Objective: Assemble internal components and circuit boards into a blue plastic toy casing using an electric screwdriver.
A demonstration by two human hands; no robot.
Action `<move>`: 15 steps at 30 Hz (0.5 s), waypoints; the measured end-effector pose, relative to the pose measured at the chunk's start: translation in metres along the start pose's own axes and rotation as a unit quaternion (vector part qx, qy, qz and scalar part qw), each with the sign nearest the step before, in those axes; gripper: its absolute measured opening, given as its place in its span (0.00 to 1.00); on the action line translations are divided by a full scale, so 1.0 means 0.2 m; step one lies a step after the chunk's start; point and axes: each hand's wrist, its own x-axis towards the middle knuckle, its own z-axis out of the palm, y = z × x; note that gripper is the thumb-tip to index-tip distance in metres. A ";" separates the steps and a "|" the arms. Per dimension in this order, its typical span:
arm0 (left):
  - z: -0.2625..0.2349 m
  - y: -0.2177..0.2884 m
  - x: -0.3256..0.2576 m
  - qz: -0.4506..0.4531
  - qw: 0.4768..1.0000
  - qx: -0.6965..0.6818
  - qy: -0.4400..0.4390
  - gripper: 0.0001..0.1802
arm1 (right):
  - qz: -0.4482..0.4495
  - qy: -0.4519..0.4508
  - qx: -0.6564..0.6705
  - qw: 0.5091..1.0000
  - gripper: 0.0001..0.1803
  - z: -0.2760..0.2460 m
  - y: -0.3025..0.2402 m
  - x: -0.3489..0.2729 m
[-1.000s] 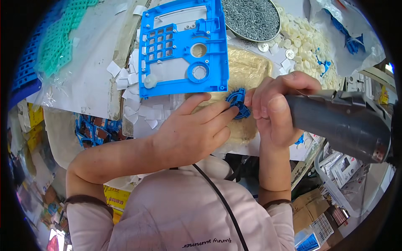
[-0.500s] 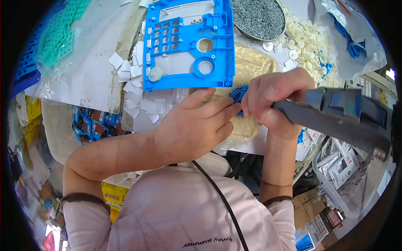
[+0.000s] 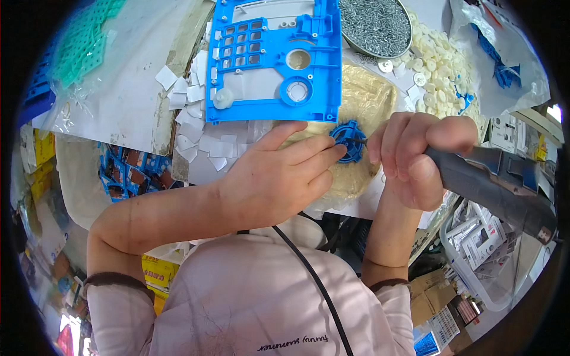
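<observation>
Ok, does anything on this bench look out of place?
A small blue plastic piece lies among the cream discs at the upper right, standing out by colour. The white squares beside the blue panel lie scattered and overlapping rather than stacked.

A bright blue panel [image 3: 272, 58], a deeper blue round part [image 3: 350, 133] and a dark grey power tool [image 3: 490, 181]. The pad [image 3: 374, 89] is glossy tan-gold. Screws [image 3: 377, 26] are silver, discs [image 3: 445, 74] cream, small squares [image 3: 195, 94] plain white, mesh pieces [image 3: 86, 50] mint green. The shirt [image 3: 249, 285] is pale pink with brown cuffs [image 3: 119, 279]; the cable [image 3: 312, 274] is black.
</observation>
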 end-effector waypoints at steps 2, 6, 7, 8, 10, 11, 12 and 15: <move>0.01 0.00 -0.01 -0.002 1.000 -0.003 0.002 0.04 | -0.006 0.014 0.026 1.000 0.19 0.00 0.01 0.00; 0.00 0.00 0.00 0.009 1.000 -0.010 0.005 0.06 | 0.008 0.042 0.031 0.999 0.19 0.01 -0.01 0.00; 0.01 0.00 -0.01 0.009 1.000 -0.009 0.005 0.06 | 0.013 0.041 0.028 0.999 0.18 0.01 0.00 0.01; 0.01 0.00 -0.01 0.008 1.000 -0.004 0.004 0.06 | 0.017 0.032 0.017 0.999 0.17 0.01 0.00 0.01; 0.01 0.00 -0.01 0.007 1.000 0.004 0.003 0.07 | 0.022 0.027 0.002 0.999 0.17 0.02 0.01 0.01; 0.00 0.00 0.00 0.008 1.000 0.006 -0.001 0.08 | 0.024 0.031 -0.001 0.999 0.17 0.02 0.01 0.01; 0.00 0.00 0.00 0.008 1.000 0.007 -0.005 0.08 | 0.025 0.035 -0.004 0.999 0.17 0.03 0.01 0.01; 0.00 0.00 0.02 0.015 1.000 0.011 -0.002 0.10 | 0.024 0.053 -0.017 0.998 0.17 0.05 -0.01 0.01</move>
